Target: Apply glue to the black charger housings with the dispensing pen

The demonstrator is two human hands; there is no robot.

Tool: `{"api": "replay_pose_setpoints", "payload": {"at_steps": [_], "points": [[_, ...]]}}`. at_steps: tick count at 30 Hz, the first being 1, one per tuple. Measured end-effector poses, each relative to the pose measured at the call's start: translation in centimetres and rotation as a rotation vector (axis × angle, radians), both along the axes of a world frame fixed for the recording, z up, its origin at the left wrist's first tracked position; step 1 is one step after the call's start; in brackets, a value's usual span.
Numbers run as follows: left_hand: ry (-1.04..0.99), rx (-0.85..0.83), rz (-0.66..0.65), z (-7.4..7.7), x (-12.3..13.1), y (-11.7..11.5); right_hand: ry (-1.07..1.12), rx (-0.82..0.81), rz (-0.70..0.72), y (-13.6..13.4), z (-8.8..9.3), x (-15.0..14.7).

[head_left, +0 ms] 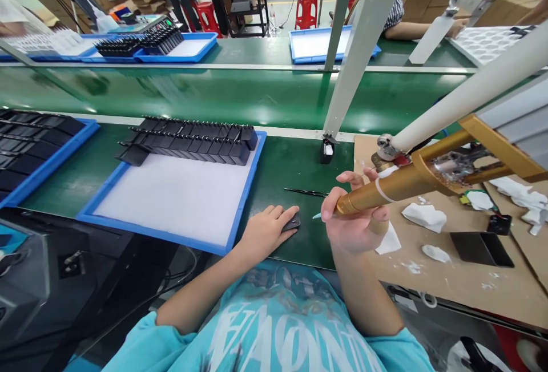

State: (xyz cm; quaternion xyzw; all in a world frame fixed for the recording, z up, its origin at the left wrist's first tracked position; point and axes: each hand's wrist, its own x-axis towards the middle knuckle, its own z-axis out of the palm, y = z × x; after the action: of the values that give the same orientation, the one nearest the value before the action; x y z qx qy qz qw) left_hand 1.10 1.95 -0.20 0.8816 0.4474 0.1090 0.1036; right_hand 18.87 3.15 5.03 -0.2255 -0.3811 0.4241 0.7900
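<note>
My left hand (263,232) rests on the green bench, its fingers closed round a small flat black piece (293,223). Most of that piece is hidden under the fingers. In my right hand (355,232) is a gold-coloured dispensing gun (405,181), tilted down to the left. Its thin pale-teal nozzle (317,216) points toward the black piece, a short gap away. Behind the nozzle lies a slim dark tool (305,191), like tweezers, partly covered by my right hand.
A blue-rimmed tray (233,238) with a row of black housings (197,141) stands to the left. Behind the hands are a small black box (327,150) and a white post (346,87). Cardboard (462,272) with white scraps and a black tray (482,248) is at right.
</note>
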Motion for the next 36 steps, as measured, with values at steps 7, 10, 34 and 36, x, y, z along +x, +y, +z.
{"api": "replay_pose_setpoints", "payload": {"at_steps": [7,10,34,36], "points": [[-0.393,-0.303,0.104,0.2,-0.1,-0.4,-0.015,-0.023,-0.03,0.1,-0.1,0.0],[-0.924,-0.755,0.267,0.7,0.1,-0.7,-0.015,-0.031,-0.062,0.2,0.0,0.2],[-0.988,-0.36,0.387,2.8,-6.9,1.4,0.018,-0.053,-0.086,0.3,-0.9,1.4],[-0.542,-0.052,0.536,3.1,-10.1,3.5,0.023,-0.054,-0.067,0.4,-0.9,1.6]]}}
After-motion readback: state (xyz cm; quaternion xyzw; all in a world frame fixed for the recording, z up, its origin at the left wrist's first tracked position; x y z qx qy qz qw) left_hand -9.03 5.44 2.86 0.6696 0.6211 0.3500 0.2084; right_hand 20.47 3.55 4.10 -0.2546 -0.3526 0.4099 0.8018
